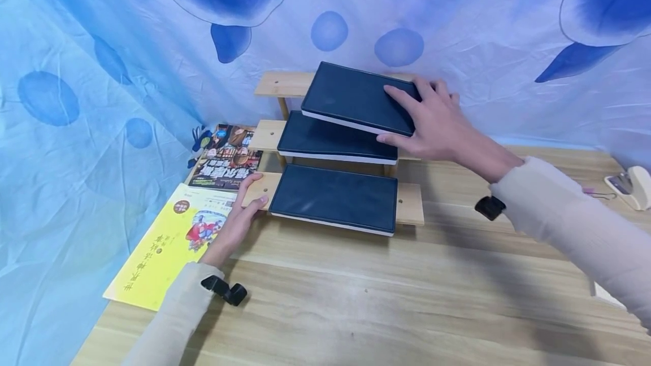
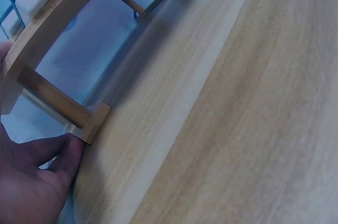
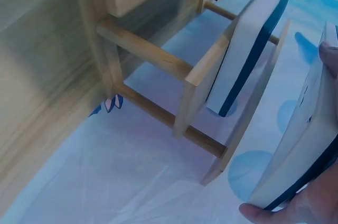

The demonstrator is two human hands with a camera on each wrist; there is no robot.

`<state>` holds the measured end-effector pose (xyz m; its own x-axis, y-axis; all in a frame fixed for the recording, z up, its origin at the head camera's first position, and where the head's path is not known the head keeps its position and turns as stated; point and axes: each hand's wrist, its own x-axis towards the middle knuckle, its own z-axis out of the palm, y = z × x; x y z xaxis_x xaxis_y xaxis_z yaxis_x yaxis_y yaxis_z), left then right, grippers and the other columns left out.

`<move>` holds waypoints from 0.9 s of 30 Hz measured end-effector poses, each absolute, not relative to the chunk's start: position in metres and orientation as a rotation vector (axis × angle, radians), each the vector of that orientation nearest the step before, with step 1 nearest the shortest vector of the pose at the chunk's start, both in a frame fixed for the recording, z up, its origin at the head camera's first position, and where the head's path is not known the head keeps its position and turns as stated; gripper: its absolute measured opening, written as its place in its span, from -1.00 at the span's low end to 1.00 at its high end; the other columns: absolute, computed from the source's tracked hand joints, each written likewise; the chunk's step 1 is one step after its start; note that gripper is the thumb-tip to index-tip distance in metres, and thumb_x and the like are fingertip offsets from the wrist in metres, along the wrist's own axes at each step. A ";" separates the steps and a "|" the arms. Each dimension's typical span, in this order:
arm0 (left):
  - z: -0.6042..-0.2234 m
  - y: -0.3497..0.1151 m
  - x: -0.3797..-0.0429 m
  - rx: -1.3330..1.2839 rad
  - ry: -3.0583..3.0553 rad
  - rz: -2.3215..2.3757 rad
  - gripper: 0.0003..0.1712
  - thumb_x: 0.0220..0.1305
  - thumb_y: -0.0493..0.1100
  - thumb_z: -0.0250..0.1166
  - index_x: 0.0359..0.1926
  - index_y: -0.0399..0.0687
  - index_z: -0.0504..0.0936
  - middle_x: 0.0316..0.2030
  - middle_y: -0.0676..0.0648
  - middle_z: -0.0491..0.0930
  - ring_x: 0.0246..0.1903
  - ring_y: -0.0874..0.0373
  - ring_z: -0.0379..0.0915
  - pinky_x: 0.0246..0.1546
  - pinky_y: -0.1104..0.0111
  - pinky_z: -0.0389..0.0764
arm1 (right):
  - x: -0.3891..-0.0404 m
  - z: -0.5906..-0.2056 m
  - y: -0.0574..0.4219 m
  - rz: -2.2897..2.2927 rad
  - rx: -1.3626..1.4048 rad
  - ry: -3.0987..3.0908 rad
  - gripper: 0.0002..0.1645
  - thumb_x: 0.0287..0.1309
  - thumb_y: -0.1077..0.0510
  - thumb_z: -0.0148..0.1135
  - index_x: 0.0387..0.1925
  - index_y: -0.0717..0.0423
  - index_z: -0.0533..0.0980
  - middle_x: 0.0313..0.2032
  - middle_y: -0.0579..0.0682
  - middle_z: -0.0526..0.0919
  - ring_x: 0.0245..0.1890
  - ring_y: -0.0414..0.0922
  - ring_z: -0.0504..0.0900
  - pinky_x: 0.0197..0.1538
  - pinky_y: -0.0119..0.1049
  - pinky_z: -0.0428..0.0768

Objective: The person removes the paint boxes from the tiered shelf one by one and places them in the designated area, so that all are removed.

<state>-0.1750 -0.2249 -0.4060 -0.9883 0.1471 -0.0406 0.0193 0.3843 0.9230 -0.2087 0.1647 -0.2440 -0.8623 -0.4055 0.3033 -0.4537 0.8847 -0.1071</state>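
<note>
A three-step wooden rack (image 1: 411, 210) stands on the table. My left hand (image 1: 239, 219) grips the left end of its lowest board; in the left wrist view, the fingers are beside the rack's foot (image 2: 96, 123). With my right hand (image 1: 432, 120), I hold the right end of a flat dark-blue box with white sides (image 1: 351, 92), tilted over the upper steps. The white side of this held box (image 3: 296, 150) shows in the right wrist view, apart from the top board. Similar boxes lie on the middle step (image 1: 325, 139) and the lowest step (image 1: 333, 199).
Left of the rack lie a yellow book (image 1: 152, 242) and a dark-covered book (image 1: 226, 160) on the wooden table (image 1: 356, 298). A blue curtain (image 1: 458, 21) hangs close behind and to the left. A white object (image 1: 636, 188) sits at the right edge.
</note>
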 end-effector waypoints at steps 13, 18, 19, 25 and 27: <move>-0.407 -0.224 -0.176 0.169 2.530 1.673 -0.37 0.28 0.12 0.02 0.31 0.34 0.00 0.34 0.16 -0.19 0.29 0.01 -0.19 0.23 -0.07 -0.14 | -0.159 -0.260 0.205 0.271 0.614 -2.649 0.00 -0.18 -0.38 0.23 0.31 -0.15 0.17 0.09 0.26 0.23 -0.02 0.33 0.20 -0.21 0.23 0.21; -0.406 -0.225 -0.176 0.160 2.528 1.670 -0.38 0.28 0.12 0.01 0.30 0.37 0.00 0.34 0.19 -0.19 0.29 0.06 -0.22 0.24 -0.04 -0.17 | -0.151 -0.265 0.219 0.275 0.597 -2.628 0.00 -0.21 -0.34 0.28 0.30 -0.13 0.19 0.09 0.28 0.25 -0.04 0.35 0.21 -0.19 0.27 0.21; -0.406 -0.225 -0.176 0.158 2.521 1.673 -0.38 0.28 0.12 0.01 0.30 0.38 0.00 0.34 0.19 -0.19 0.29 0.06 -0.22 0.24 -0.04 -0.17 | -0.150 -0.267 0.222 0.277 0.596 -2.619 0.00 -0.22 -0.33 0.29 0.29 -0.12 0.20 0.07 0.28 0.26 -0.05 0.34 0.22 -0.18 0.26 0.22; -0.405 -0.224 -0.175 0.146 2.504 1.676 -0.38 0.28 0.11 0.02 0.30 0.37 0.00 0.34 0.19 -0.21 0.30 0.06 -0.23 0.24 -0.04 -0.15 | -0.140 -0.280 0.244 0.305 0.565 -2.584 0.03 -0.30 -0.28 0.35 0.28 -0.08 0.23 0.05 0.32 0.28 -0.11 0.36 0.23 -0.11 0.25 0.18; -0.405 -0.224 -0.176 0.148 2.499 1.678 -0.38 0.28 0.10 0.02 0.31 0.37 -0.01 0.34 0.18 -0.21 0.29 0.04 -0.20 0.24 -0.04 -0.14 | -0.137 -0.284 0.252 0.322 0.560 -2.570 0.04 -0.32 -0.25 0.37 0.28 -0.07 0.23 0.03 0.34 0.29 -0.10 0.35 0.24 -0.07 0.24 0.16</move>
